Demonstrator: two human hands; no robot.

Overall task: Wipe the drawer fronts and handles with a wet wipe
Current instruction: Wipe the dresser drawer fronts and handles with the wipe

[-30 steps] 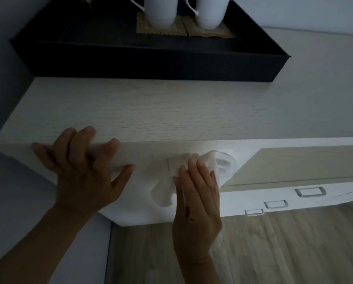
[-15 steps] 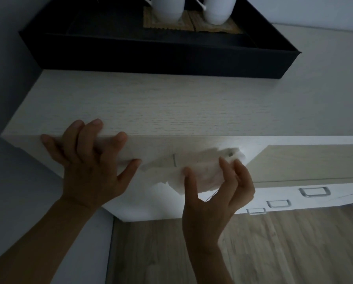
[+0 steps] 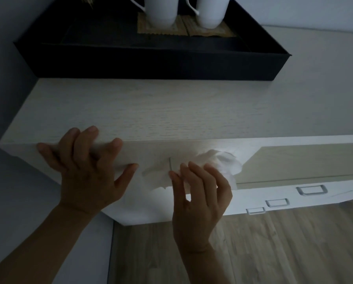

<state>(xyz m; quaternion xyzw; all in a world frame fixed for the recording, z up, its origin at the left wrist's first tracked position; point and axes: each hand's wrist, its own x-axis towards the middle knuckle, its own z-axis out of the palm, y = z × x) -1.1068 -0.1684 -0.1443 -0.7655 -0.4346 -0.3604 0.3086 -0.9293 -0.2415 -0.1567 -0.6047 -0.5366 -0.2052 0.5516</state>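
**Head view, looking down over a pale wood-grain cabinet.** The wet wipe (image 3: 225,161), a white bunched sheet, lies against the upper drawer front (image 3: 151,154), just below the lip of the surface (image 3: 151,111) and right of the left hand; thin, limp and damp, it is judged light and without stiffness, apt to cling to the panel and to fold or tear if dragged by one corner; it is best gathered into a pad under several fingertips rather than pinched at an edge. Right hand (image 3: 200,199): fingers bent and close together, tips curled over the near part of the wipe and pressing it to the front, thumb at the wipe's left margin; the far part of the wipe stands free beyond the fingers. Left hand (image 3: 85,167): fingers spread and nearly straight, laid over the front edge of the surface, thumb out against the drawer front, holding nothing; judged a brace. The hands are apart, not touching. Three metal handles (image 3: 311,189) show on white fronts farther right, well apart from the wipe; whether they have been wiped cannot be told. Behind: a black tray (image 3: 151,64) bearing two white mugs (image 3: 161,11); below: a wooden floor (image 3: 263,253).
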